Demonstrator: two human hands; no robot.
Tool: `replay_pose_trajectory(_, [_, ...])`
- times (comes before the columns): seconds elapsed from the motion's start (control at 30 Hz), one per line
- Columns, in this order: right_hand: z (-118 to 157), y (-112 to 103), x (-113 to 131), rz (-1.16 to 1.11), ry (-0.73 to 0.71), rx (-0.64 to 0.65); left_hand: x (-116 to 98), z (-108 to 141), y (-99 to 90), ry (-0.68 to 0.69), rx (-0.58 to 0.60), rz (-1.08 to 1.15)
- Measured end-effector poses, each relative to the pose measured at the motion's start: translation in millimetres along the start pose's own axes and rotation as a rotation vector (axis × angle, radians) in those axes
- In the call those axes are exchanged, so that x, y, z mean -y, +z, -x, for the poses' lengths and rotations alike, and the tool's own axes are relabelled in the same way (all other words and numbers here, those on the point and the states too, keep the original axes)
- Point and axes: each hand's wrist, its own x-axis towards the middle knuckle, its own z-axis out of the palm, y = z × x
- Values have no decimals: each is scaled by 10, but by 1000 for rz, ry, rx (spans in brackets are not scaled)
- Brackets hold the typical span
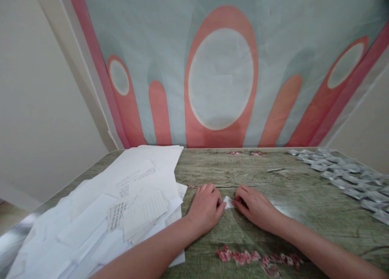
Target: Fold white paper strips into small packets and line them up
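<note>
Between my two hands is a small piece of white paper (pixel 228 202), low over the wood-patterned table. My left hand (pixel 207 206) pinches its left edge, thumb toward the paper and fingers curled. On the other side my right hand (pixel 253 206) grips the right edge between thumb and curled fingers. The fingertips partly cover the paper, so its full shape and any folds are hidden.
A spread heap of white paper sheets and torn pieces (pixel 88 214), some printed, covers the table's left side. Rows of folded paper pieces (pixel 346 175) lie at the right. Behind the wood-patterned tabletop (pixel 209 167) hangs a printed backdrop (pixel 170 35).
</note>
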Motion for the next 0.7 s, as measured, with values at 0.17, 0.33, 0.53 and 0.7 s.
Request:
replay_pose_trajectory(0.17, [-8,-15,4,-32,21,6,-9,3,-19,-8,-28,5])
replay_pose_trajectory(0.33, [-20,-6,-10,-100,29,9,-29,6,-44,59,-18,-35])
replay_pose_trajectory(0.53, [-22,28,-43,-120,11,23,-80,34,-78,349,25,-190])
replay_pose_trajectory(0.7, [-18,2,-26,-117,17,13,-151,95,-104,420,65,-320])
